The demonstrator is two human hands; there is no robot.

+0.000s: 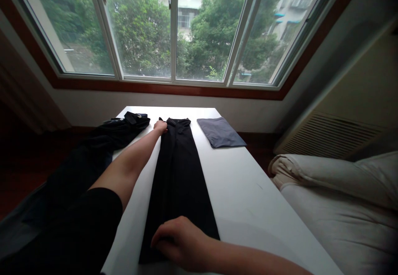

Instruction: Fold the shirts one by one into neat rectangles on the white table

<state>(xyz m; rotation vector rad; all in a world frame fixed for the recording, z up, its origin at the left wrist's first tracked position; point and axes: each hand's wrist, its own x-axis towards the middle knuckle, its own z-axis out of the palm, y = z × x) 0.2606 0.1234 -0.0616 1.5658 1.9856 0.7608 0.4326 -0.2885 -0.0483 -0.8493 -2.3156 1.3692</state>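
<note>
Black trousers (183,175) lie lengthwise on the white table (242,196), their waistband at the far end. My left hand (161,126) reaches to the waistband's left corner, fingers closed on the black cloth there. Over the near end of the trousers is my right hand (182,242), its fingers curled toward the thumb; what they hold, if anything, is hidden. To the right of the waistband a folded grey cloth (220,132) lies flat. A heap of dark clothes (121,132) hangs over the table's left edge, beside my left arm.
A window (174,82) with a reddish-brown frame is beyond the table. On the right stands a pale padded sofa (342,208), close to the table's edge, with a slatted vent (332,134) behind it. A curtain (27,88) hangs at the left.
</note>
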